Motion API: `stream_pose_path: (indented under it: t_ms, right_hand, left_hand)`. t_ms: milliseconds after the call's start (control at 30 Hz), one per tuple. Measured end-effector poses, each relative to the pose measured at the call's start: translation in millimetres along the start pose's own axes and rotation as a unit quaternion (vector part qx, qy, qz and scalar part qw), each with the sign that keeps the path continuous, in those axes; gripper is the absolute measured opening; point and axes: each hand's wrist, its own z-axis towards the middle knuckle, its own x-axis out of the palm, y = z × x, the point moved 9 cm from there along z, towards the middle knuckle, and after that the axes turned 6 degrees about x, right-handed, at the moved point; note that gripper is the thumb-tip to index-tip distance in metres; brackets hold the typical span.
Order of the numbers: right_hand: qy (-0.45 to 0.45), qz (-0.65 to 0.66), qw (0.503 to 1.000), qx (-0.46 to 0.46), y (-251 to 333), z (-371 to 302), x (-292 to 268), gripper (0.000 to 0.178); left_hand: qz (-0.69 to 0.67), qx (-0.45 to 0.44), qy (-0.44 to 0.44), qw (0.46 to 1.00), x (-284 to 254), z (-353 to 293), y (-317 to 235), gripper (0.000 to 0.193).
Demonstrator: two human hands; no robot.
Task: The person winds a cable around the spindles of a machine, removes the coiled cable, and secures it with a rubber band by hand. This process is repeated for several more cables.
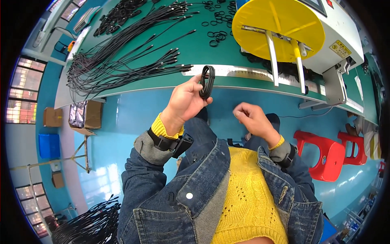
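A small black cable coil [207,82], wound into a narrow oval, stands upright in my left hand [186,99]. My left thumb and fingers grip its left side and lower end, just over the table's front edge. To the right, my right hand [254,120] hovers apart from the coil, in front of the table. Its fingers are curled and pressed together; whether anything small is between them is hidden. Left of the coil, many loose black cables [134,65] lie spread on the green table [227,53], their plug ends toward the coil.
A machine [345,40] with a yellow disc [280,20] and two pegs stands at the right. A white ruler strip [243,72] runs along the table edge. Black rings [217,36] lie at the back. Red stools [325,158] stand on the floor at right, cardboard boxes [92,114] at left.
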Motion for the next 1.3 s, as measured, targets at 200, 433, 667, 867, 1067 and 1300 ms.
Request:
stream_pose_path:
  t_ms: [200, 433, 667, 867, 1067, 1300]
  right_hand:
    - [-0.034, -0.031, 0.996, -0.074, 43.4, 7.0, -17.1, 0.014]
    - [-0.013, -0.056, 0.995, -0.077, 47.6, 4.4, 6.6, 0.013]
    - [-0.013, -0.057, 0.998, 0.006, 20.3, -18.4, 15.7, 0.012]
    - [-0.004, -0.056, 0.998, 0.037, 22.7, -31.0, 23.0, 0.013]
    - [0.000, -0.041, 0.996, 0.077, 2.0, -36.8, 30.3, 0.015]
    - [-0.003, -0.070, 0.993, 0.097, -11.6, -32.2, 39.7, 0.014]
  left_hand:
    - [0.054, 0.037, 0.006, 0.998, 18.2, 5.7, 12.4, 0.041]
    - [0.030, 0.039, -0.010, 0.999, 2.6, -3.3, -1.9, 0.039]
    - [0.039, 0.070, -0.013, 0.997, -0.6, -28.7, -25.7, 0.039]
    - [-0.057, 0.054, 0.010, 0.997, -0.9, -44.2, -50.7, 0.037]
    - [-0.072, 0.076, -0.009, 0.994, -30.0, -45.3, -86.8, 0.028]
    - [0.041, 0.128, -0.063, 0.989, -69.2, -45.4, -125.6, 0.012]
